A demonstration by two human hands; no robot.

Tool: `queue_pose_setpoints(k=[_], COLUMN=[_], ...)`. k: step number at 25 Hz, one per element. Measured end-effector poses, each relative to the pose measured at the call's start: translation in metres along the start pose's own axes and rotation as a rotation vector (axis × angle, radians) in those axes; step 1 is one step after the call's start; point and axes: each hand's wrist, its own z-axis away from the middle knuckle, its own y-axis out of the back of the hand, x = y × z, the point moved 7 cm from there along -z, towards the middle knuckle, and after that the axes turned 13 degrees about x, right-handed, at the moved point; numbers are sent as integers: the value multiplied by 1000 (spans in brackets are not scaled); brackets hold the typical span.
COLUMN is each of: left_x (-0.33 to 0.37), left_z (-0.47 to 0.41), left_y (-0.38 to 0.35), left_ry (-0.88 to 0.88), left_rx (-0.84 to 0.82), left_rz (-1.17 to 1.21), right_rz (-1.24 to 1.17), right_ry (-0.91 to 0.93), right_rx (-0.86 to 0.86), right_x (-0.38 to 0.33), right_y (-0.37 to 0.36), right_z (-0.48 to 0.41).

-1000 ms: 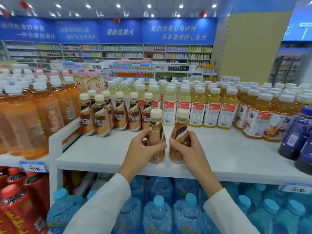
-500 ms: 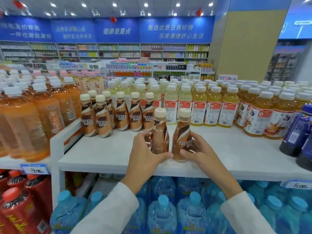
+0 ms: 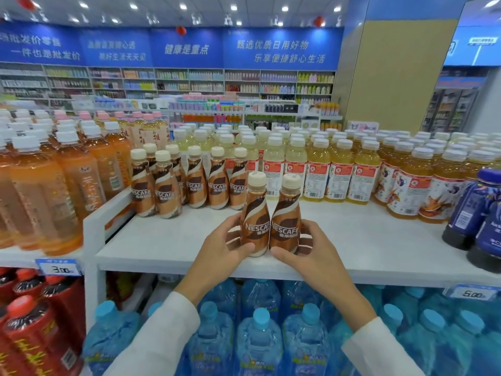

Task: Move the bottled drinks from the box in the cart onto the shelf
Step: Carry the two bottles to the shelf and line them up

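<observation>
Two brown Nescafe coffee bottles with cream caps stand upright side by side near the front of the white shelf [image 3: 168, 248]. My left hand [image 3: 217, 251] grips the left bottle [image 3: 254, 213] low on its body. My right hand [image 3: 314, 251] grips the right bottle [image 3: 286, 215] the same way. Their labels face me. Behind and to the left stands a row of several matching Nescafe bottles [image 3: 195, 183]. The cart and the box are out of view.
Yellow drink bottles [image 3: 339, 172] fill the shelf's back, orange tea bottles [image 3: 54, 185] the left section, dark blue bottles [image 3: 477, 213] the right edge. Large blue water jugs [image 3: 260, 335] sit on the shelf below, red bottles [image 3: 32, 321] at lower left. Bare shelf surface lies either side of my hands.
Both hands have brought the two bottles closer together and turned them so the labels face me. They now stand nearer the shelf's front edge.
</observation>
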Motion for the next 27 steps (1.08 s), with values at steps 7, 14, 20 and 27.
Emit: queue_pose_setpoints(k=[7, 14, 20, 27], left_x=[9, 5, -15, -32], left_z=[5, 13, -15, -51], left_y=[0, 24, 80, 112], left_ry=[-24, -5, 33, 95], left_rx=[199, 305, 398, 546], left_rz=[-66, -117, -208, -301], right_rz=[-69, -59, -49, -48], right_ry=[-9, -4, 33, 62], right_rx=[33, 5, -75, -99], right_x=[-3, -12, -38, -55], right_y=[1, -22, -92, -154], right_z=[4, 3, -14, -48])
